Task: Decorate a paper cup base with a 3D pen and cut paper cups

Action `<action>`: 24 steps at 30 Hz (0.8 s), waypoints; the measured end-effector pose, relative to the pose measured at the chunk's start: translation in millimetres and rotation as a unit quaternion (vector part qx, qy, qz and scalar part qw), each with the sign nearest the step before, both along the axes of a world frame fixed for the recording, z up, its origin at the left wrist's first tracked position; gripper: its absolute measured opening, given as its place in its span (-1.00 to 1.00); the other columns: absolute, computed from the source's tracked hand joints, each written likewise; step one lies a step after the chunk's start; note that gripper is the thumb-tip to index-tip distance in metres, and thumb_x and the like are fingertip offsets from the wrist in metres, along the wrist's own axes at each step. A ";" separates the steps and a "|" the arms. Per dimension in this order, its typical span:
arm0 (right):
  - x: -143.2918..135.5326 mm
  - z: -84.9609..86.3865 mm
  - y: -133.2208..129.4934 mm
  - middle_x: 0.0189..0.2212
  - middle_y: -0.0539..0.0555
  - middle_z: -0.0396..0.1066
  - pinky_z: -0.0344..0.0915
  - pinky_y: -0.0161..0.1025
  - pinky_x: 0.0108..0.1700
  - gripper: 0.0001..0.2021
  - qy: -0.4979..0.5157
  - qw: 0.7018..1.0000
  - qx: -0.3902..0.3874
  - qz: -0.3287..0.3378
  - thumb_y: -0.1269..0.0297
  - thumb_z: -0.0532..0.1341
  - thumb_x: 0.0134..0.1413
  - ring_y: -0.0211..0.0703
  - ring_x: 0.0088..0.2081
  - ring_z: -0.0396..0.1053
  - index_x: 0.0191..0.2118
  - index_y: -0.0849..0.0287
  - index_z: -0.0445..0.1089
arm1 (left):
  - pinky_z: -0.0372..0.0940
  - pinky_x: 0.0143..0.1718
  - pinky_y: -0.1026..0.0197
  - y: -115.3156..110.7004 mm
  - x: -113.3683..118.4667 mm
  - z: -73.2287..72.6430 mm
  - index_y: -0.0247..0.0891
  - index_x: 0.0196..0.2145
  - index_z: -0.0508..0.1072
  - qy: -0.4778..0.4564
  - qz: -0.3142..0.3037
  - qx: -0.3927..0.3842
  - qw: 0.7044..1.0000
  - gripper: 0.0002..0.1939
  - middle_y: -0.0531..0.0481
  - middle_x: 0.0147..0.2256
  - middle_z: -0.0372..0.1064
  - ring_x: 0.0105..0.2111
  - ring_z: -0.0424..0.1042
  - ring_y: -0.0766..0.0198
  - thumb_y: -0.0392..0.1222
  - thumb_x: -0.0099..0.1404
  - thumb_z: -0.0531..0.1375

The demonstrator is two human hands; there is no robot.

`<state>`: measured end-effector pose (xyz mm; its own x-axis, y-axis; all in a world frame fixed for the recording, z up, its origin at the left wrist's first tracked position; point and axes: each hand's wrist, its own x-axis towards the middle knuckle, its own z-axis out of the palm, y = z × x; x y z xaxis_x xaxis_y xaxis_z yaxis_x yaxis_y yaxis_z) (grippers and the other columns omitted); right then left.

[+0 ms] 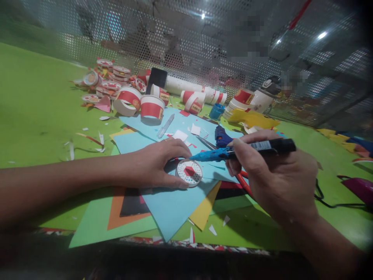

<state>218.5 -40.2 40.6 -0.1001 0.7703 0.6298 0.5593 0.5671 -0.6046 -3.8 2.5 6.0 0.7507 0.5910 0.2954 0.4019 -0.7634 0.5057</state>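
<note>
My left hand (163, 161) lies on the paper with thumb and fingers closed around the edge of a small round paper cup bottom (197, 180). The disc is white inside, with a red patch at its middle, dark dividing lines and blue dots. My right hand (271, 175) grips a black marker-like pen (279, 147); its long front end is smeared with blue. The blue tip is at the disc's upper rim; whether it touches, I cannot tell. Under my right hand are scissors with red handles (244, 182), partly hidden, near a dark blue tool (223, 135).
Light blue sheets (166, 212) lie over green, orange, black and yellow paper. Red and white paper cups (152, 108), a blue paint jar (217, 111) and stacked decorated discs (109, 87) stand behind. A purple tool (357, 188) with a black cord lies right. Paper scraps are scattered about.
</note>
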 end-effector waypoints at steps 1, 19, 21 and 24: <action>-0.2 0.2 0.3 -0.68 -0.09 0.25 0.16 -0.24 -0.56 -0.82 0.004 1.000 -0.003 -0.002 0.16 0.26 0.14 -0.25 -0.64 0.23 -0.43 0.11 0.38 | 0.26 -0.03 0.09 -0.1 0.2 0.0 -0.33 -0.08 0.43 -0.001 0.001 -0.001 1.000 -0.54 -0.18 -0.06 0.34 -0.04 0.34 0.08 0.04 0.18 0.30; -3.9 -5.5 2.4 -0.66 -0.09 0.29 0.19 -0.30 -0.52 -0.79 -0.039 0.999 -0.015 0.021 0.19 0.26 0.14 -0.30 -0.62 0.22 -0.46 0.15 0.39 | 0.26 -0.02 0.04 -1.1 0.3 2.0 -0.26 -0.07 0.41 0.003 0.007 -0.026 1.000 -0.55 -0.16 -0.06 0.34 -0.05 0.32 0.07 0.06 0.19 0.29; -4.1 -5.4 2.3 -0.66 -0.08 0.29 0.19 -0.30 -0.52 -0.79 -0.041 0.999 -0.018 0.024 0.18 0.26 0.14 -0.31 -0.61 0.22 -0.46 0.16 0.39 | 0.25 -0.01 0.04 -0.9 0.1 1.4 -0.27 -0.07 0.41 0.000 0.006 -0.025 1.000 -0.56 -0.17 -0.06 0.34 -0.04 0.32 0.06 0.05 0.18 0.30; -3.9 -5.8 2.8 -0.65 -0.08 0.30 0.19 -0.31 -0.52 -0.79 -0.041 0.999 -0.020 0.028 0.18 0.26 0.14 -0.32 -0.61 0.22 -0.45 0.16 0.39 | 0.24 0.01 0.03 -0.3 0.2 0.7 -0.27 -0.07 0.41 -0.005 0.006 -0.025 1.000 -0.55 -0.17 -0.04 0.34 -0.02 0.32 0.06 0.03 0.17 0.31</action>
<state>214.6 -37.4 34.8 -0.1938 0.7870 0.5858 0.5759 0.5746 -0.5814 -3.6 2.2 6.7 0.7399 0.6148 0.2732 0.4056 -0.7317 0.5479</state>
